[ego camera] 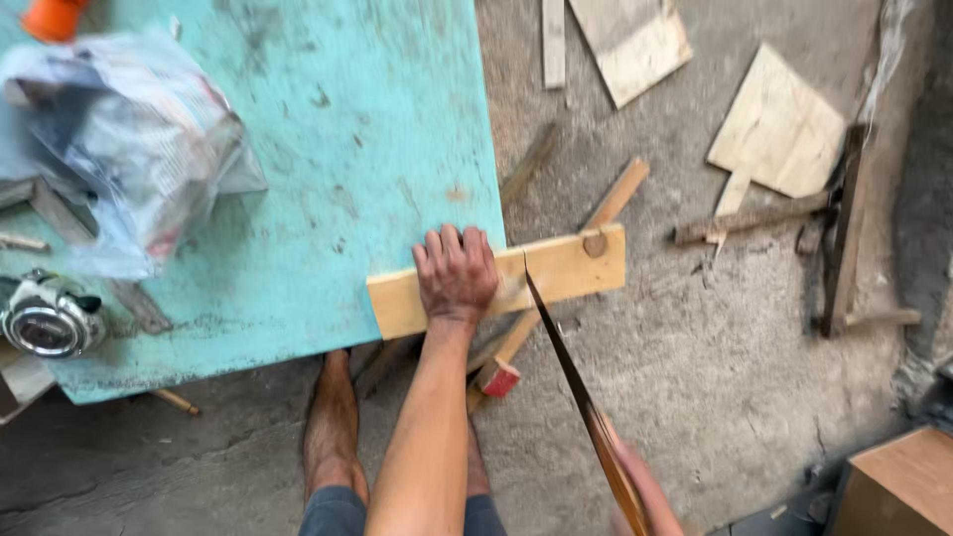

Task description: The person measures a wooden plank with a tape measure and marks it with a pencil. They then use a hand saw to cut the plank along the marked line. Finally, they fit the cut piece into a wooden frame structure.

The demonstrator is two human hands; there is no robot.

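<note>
Left hand [456,275] lies flat, palm down and fingers spread, pressing a pale wooden plank [496,281] against the right edge of the turquoise surface [328,149]; it grips nothing, only bears down. Right hand [635,486], low in view and blurred, is closed around the wooden handle of a handsaw [566,372], whose dark blade runs up and to the left and meets the plank's top edge just beside the left hand's fingers. About half of the plank overhangs the surface's right edge, over the concrete floor [715,377]; a knot shows near its free end. Risks, as I judge them: the blade sits very near the pressing fingers, so a jump out of the kerf or a skid on the first strokes could reach them. The plank is held by palm pressure alone, with no clamp seen, so it could pivot or creep along the edge and bind the blade. The overhanging end is unsupported; near the end of the cut it may sag, pinch the saw, splinter, or drop. A bare foot [333,427] stands right below the near edge, beside loose wood strips [506,362], so a falling offcut could hit it. On the far left of the surface lie a crumpled plastic bag [119,149] and a round metal object [45,320], well apart from the cut.
</note>
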